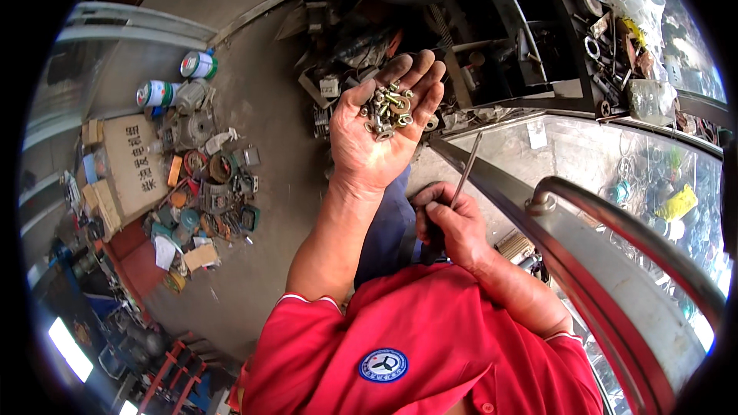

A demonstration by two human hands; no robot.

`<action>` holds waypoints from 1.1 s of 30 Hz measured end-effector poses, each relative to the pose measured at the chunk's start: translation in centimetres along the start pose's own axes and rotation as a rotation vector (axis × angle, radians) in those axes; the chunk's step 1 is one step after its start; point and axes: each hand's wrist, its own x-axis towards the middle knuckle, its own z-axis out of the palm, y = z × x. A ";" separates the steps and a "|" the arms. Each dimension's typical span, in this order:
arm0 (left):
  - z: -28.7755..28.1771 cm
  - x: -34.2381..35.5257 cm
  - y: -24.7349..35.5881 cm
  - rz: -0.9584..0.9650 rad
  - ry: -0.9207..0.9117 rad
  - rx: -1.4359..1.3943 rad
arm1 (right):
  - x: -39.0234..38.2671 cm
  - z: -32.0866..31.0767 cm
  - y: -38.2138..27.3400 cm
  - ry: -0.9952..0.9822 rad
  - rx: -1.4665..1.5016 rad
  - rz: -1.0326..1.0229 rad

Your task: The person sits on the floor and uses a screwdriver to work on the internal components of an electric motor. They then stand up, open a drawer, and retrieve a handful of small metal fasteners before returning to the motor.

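Note:
My left hand (365,155) is raised palm up in front of me, its fingers slightly curled. In its palm lies a small heap of bolts, nuts and washers (390,106), brassy and grey. Lower and to the right, my right hand (460,232) is closed around a screwdriver (467,170). Its long thin metal shaft points up and away, while the fist covers most of the dark handle. The screwdriver and the bolts are apart.
A metal-framed glass door with a curved pull handle (638,215) stands close on my right. Dark shelving (507,54) with loose parts is ahead. Left on the floor are a cardboard box (132,157), paint cans (198,65) and a pile of motor parts (217,198).

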 end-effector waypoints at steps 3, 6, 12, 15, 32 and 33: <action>-0.3 -3.2 -0.2 0.025 0.000 -0.016 | -1.4 1.0 -0.7 -0.067 -0.057 -0.064; -0.8 -5.8 -0.9 0.031 0.012 -0.076 | -2.6 2.0 -1.2 -0.054 -0.123 -0.087; -1.2 -9.2 -2.8 0.041 0.036 -0.083 | -3.6 3.2 -0.9 -0.035 -0.197 -0.225; -1.1 -10.0 -3.6 0.043 0.041 -0.055 | -4.1 3.1 -1.1 -0.049 -0.245 -0.272; -1.2 -9.5 -6.7 -0.011 -0.005 -0.092 | -6.8 1.2 -1.3 -0.015 -0.329 -0.219; -1.2 -9.4 -6.8 -0.013 -0.004 -0.089 | -6.7 1.1 -1.4 -0.018 -0.327 -0.244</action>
